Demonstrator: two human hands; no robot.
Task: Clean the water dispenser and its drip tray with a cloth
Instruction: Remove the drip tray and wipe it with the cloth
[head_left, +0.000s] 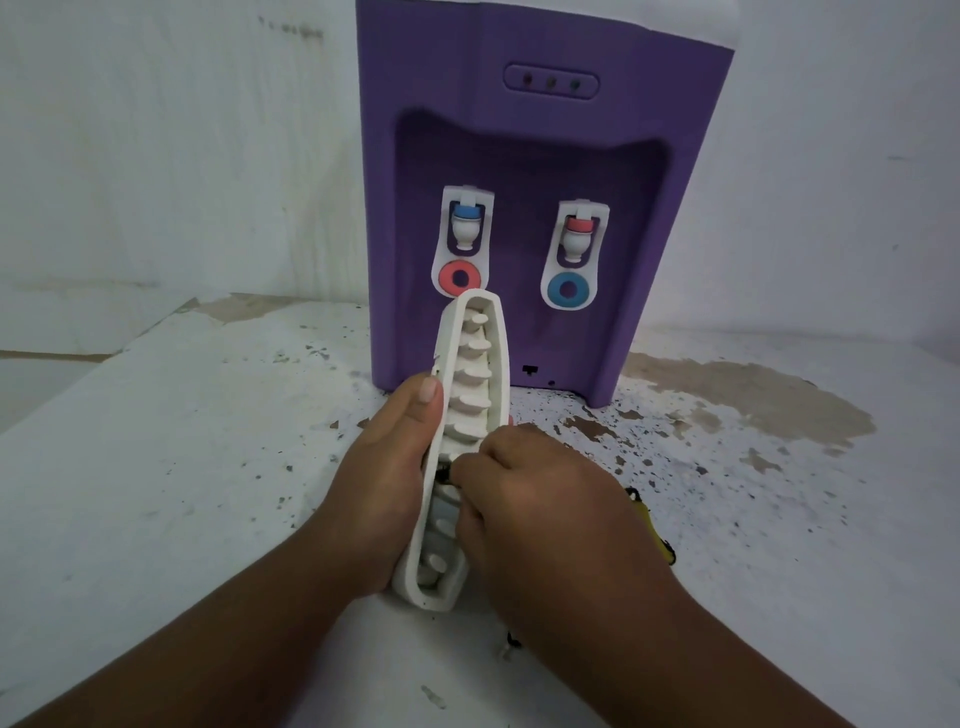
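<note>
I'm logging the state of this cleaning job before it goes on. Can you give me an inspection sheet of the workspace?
Surface: white painted tabletop, paint flaked and stained brown around the dispenser base.
Job's things: purple water dispenser upright at the back, two white taps; white drip tray taken off, held on edge in front of it, pegs inside showing.
Cloth: only a yellow and black scrap shows beyond the right hand; cannot tell what it is.
Clutter: nothing seen beyond paint flakes.
Grippers: left hand grips the tray's side; right hand has its fingers pressed into the tray.
Cables: nothing seen.
Surroundings: bare white walls.
</note>
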